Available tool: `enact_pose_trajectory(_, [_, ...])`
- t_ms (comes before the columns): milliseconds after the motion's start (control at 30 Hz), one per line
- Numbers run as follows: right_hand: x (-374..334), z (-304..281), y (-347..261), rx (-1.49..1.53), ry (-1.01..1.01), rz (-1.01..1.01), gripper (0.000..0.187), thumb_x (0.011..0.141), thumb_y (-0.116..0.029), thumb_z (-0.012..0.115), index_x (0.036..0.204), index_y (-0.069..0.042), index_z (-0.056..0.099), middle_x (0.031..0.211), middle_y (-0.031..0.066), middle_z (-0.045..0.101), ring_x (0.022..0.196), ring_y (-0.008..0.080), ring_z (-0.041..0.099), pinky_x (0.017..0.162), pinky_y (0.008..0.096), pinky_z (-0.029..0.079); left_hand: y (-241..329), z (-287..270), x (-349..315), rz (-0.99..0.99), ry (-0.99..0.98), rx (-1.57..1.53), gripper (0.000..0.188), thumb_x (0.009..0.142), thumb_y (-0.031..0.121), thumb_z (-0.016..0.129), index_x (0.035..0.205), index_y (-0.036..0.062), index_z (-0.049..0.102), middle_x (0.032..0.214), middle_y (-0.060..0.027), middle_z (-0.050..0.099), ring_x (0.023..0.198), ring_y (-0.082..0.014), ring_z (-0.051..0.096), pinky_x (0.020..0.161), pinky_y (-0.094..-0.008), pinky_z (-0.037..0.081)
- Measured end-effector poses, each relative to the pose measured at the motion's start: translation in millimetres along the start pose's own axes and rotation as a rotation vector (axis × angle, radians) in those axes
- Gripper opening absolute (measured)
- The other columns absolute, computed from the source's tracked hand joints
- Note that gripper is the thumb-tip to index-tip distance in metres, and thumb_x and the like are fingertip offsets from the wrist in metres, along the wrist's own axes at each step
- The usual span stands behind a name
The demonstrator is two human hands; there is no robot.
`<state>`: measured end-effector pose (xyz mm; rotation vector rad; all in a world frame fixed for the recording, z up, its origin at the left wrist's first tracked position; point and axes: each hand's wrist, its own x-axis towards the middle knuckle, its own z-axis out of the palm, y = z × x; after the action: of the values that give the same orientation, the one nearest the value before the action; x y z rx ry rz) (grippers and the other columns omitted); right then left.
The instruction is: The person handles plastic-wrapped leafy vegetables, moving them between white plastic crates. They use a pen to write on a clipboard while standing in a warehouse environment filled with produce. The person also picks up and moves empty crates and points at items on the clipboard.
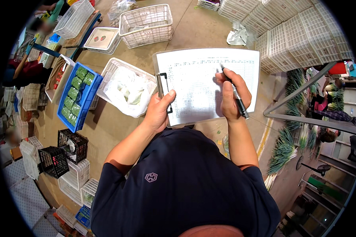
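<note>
In front of my body I hold a clipboard (165,91) with a white printed sheet (197,87) on it. My left hand (159,110) grips its left edge beside the metal clip, thumb on top and the other fingers hidden beneath. A black and silver pen (236,96) sits in my right hand (236,93), closed around it above the right part of the sheet. The pen's tip points up and away, and casts a shadow on the paper; whether it touches cannot be told.
Left of the clipboard are a white crate with a plastic bag of produce (128,91) and a blue crate of green packs (76,94). An empty white basket (146,27) stands beyond. White crates (292,35) are stacked far right, near a grey metal frame (304,118) and green onions (283,150).
</note>
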<state>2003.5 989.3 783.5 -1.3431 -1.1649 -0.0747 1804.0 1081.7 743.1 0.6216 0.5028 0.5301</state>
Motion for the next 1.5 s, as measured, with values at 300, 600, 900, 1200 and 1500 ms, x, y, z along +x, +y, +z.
enact_pose_trajectory(300, [-2,3,-2,-0.255,-0.17,-0.246,0.02,0.098,-0.013,0.059,0.11,0.003,0.061,0.101,0.0196,0.063,0.086,0.0261,0.072,0.073,0.0342,0.061,1,0,-4,-0.009,0.004,-0.008,0.045,0.099,0.023,0.059,0.135,-0.0023,0.049,0.128,-0.0119,0.06,0.114,-0.02,0.06,0.098,-0.0363,0.05])
enact_pose_trajectory(600, [-8,6,0,-0.315,-0.176,-0.226,0.017,0.092,-0.009,0.065,0.108,-0.003,0.063,0.092,0.0086,0.074,0.094,0.0295,0.066,0.079,0.0376,0.055,1,-3,-5,0.007,0.015,0.03,0.048,0.101,0.029,0.057,0.136,-0.0023,0.048,0.129,-0.0121,0.059,0.116,-0.0197,0.059,0.098,-0.0359,0.049])
enact_pose_trajectory(900, [-7,7,4,-0.33,-0.222,-0.247,0.021,0.086,-0.002,0.066,0.107,-0.003,0.063,0.099,0.0084,0.072,0.093,0.0302,0.066,0.08,0.0386,0.054,-1,-9,-3,0.025,-0.024,0.007,0.054,0.101,0.032,0.057,0.141,-0.0022,0.042,0.133,-0.0128,0.057,0.122,-0.0211,0.056,0.102,-0.0374,0.047])
enact_pose_trajectory(1200, [-5,7,1,-0.265,-0.229,-0.144,0.027,0.085,0.008,0.063,0.11,-0.002,0.062,0.098,0.0099,0.073,0.095,0.0294,0.064,0.081,0.0378,0.054,9,-11,2,-0.027,-0.065,-0.05,0.05,0.097,0.019,0.061,0.139,-0.0024,0.042,0.133,-0.015,0.057,0.118,-0.0225,0.06,0.098,-0.0376,0.051])
enact_pose_trajectory(1500, [-4,5,2,-0.17,-0.228,-0.044,0.027,0.091,0.009,0.058,0.116,0.001,0.058,0.1,0.0162,0.064,0.093,0.0254,0.07,0.076,0.0336,0.057,14,-13,7,-0.032,-0.024,-0.008,0.044,0.092,0.009,0.059,0.133,-0.0045,0.049,0.123,-0.0155,0.063,0.11,-0.0231,0.064,0.096,-0.0377,0.052])
